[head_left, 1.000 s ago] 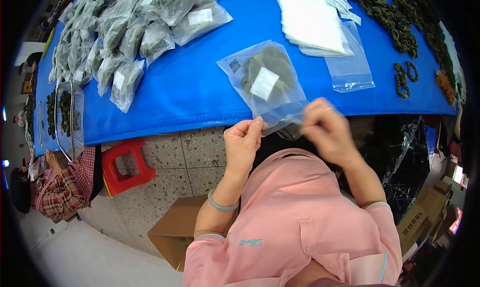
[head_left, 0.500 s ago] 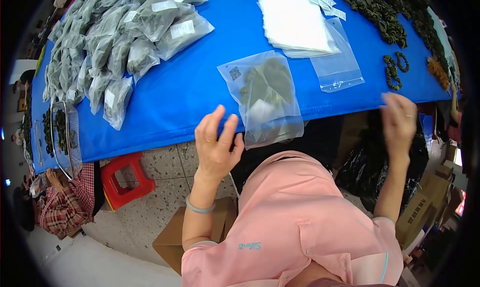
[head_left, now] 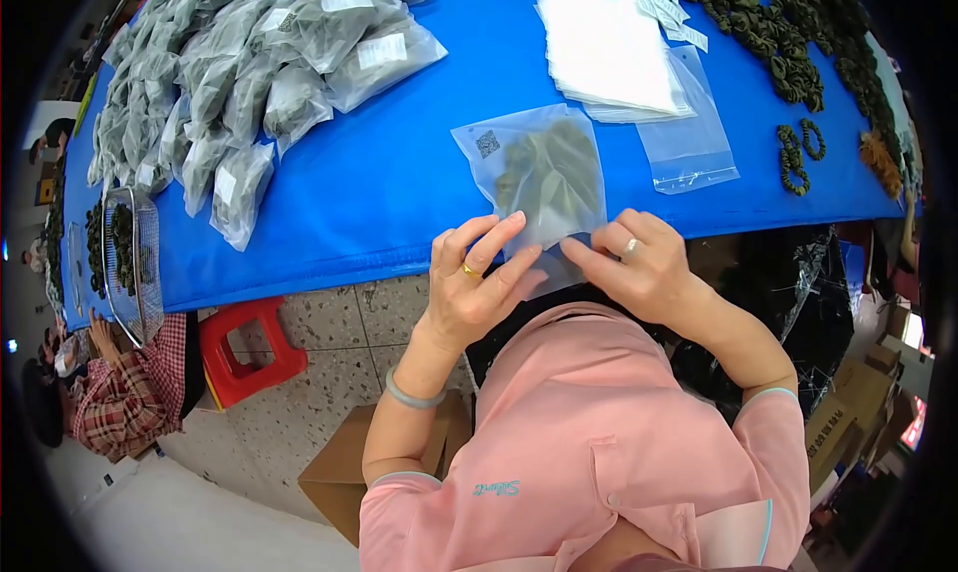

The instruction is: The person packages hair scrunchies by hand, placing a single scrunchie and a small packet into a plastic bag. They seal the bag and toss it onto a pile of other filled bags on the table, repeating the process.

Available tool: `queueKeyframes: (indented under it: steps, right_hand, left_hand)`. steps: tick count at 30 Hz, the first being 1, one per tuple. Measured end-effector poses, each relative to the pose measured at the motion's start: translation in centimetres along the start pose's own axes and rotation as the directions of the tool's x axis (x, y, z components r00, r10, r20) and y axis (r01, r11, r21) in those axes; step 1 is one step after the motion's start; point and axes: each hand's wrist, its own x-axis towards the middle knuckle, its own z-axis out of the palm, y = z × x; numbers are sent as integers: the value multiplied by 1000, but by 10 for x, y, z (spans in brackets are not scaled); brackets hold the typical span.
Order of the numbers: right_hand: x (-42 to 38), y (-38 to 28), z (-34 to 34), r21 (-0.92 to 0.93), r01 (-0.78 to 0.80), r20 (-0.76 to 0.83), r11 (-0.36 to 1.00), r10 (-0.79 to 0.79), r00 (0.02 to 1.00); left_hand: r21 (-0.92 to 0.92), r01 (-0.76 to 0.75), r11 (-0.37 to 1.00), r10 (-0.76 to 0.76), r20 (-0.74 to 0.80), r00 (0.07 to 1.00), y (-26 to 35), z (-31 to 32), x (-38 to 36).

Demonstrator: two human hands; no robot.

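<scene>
A frosted plastic bag [head_left: 549,173] with dark green content and a printed square code lies at the table's front edge, its lower end hanging over. My left hand [head_left: 477,278], with a ring, pinches the bag's lower left part. From the right, my right hand [head_left: 639,268] holds the lower right part between thumb and fingers. The two hands are close together, with the thumbs near each other. Behind the bag lie a stack of white bags [head_left: 609,53] and a flat clear bag [head_left: 689,143].
Filled bags [head_left: 230,83] are heaped at the left, beside a wire basket [head_left: 135,263]. Green scrunchies [head_left: 788,53] lie at the right. A red stool [head_left: 249,352] stands below the table. A co-worker in a plaid sleeve [head_left: 125,402] is at far left.
My right hand has come in from the right and taken hold of the bag. My left hand has moved right onto the bag's lower part. The view has shifted slightly.
</scene>
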Motion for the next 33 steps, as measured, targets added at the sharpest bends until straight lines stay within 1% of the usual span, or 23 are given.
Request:
queueKeyframes:
  steps: [2,3,7,8,12,18,20,22,23,27,29,30,32,33]
  right_hand:
    - [2,-1,17,-158,-24,-31,987,20,999]
    - [3,0,21,-157,-26,-30,987,21,999]
    - [9,10,31,-107,81,-177,991,-99,979]
    - [10,11,31,-111,83,-178,990,-102,979]
    - [11,14,27,-128,54,-294,990,-90,952]
    - [10,12,24,-118,7,-376,993,-51,925]
    - [14,14,25,-176,-131,-318,976,69,945]
    - [17,14,26,-242,-259,-266,935,193,944]
    - [18,12,26,-242,-261,-265,934,195,944]
    - [27,1,26,-93,-333,-307,938,292,906]
    - [20,9,10,5,-218,-296,976,210,932]
    - [13,18,4,5,-219,-296,976,211,932]
    - [4,41,-5,-52,-114,-293,992,94,952]
    - [4,48,-7,-52,-113,-292,992,93,952]
  left_hand:
    - [-3,29,1000,-29,28,999,2,-1,-2]
    - [-4,29,1000,-29,29,999,2,-1,-2]
    - [-50,21,999,-22,-6,1000,1,3,-2]
    - [-49,18,999,-19,-10,1000,2,4,0]
    - [-54,26,998,-29,-50,998,11,7,8]
    - [-60,30,998,-35,-80,996,19,15,12]
    - [-45,25,999,-28,-64,998,20,17,12]
    - [-32,21,999,-23,-49,999,21,20,11]
    - [-33,22,999,-23,-48,999,21,20,10]
    - [27,9,1000,-7,-96,995,13,22,11]
    - [37,8,999,-4,-100,995,10,21,13]
    - [48,5,999,0,-107,994,9,20,14]
    - [69,1,998,8,-123,992,7,20,18]
    - [70,1,998,8,-124,992,6,20,20]
